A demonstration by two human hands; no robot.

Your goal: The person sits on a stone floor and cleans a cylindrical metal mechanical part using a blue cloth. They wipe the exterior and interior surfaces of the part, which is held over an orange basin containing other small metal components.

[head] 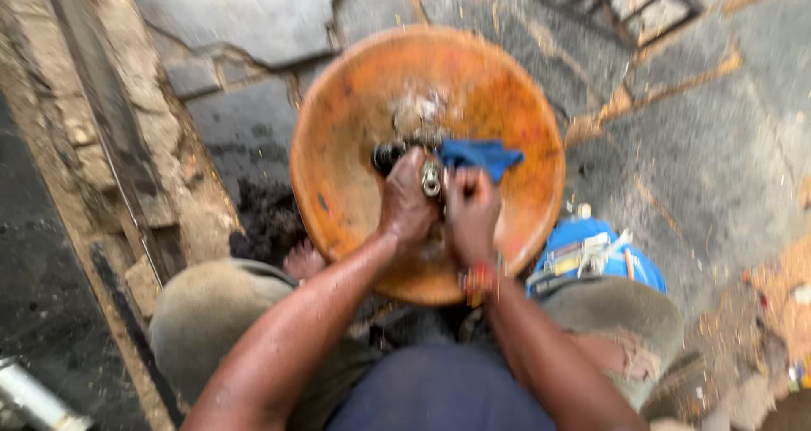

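Metal part, small, stiff and likely slick (blurred), sits pinched between left hand and right hand, which also clutches soft blue cloth.

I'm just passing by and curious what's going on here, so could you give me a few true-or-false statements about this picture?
1. Both hands work over an orange basin. True.
2. The right hand holds a yellow cloth. False: the blue cloth is in its grip.
3. The left hand grips a small metal part. True.
4. The basin sits on a wooden table. False: it sits on the stone-paved ground.
5. A blue container lies to the person's right. True.
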